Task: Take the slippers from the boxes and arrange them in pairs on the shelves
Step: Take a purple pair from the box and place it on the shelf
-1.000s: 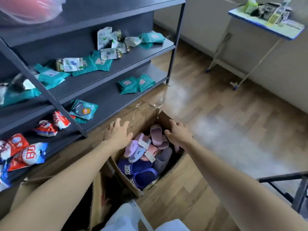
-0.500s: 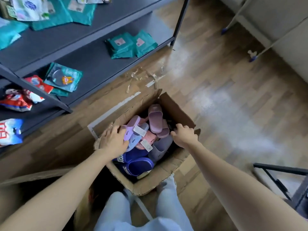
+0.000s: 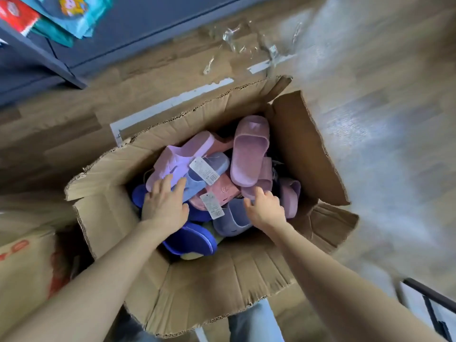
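**Digging In**

Reaching into cardboard box (image 3: 222,280) on floor (image 3: 382,119), heaped with slippers (image 3: 222,190). Laying left hand (image 3: 165,206) flat, fingers straight, on lilac slipper (image 3: 182,156) slanting near-left to far-right. Curling right hand (image 3: 265,209) beside top pink slipper (image 3: 249,149), toe pointing away; grip unclear. Counting two dark blue slippers (image 3: 190,240), two paper tags (image 3: 204,170).
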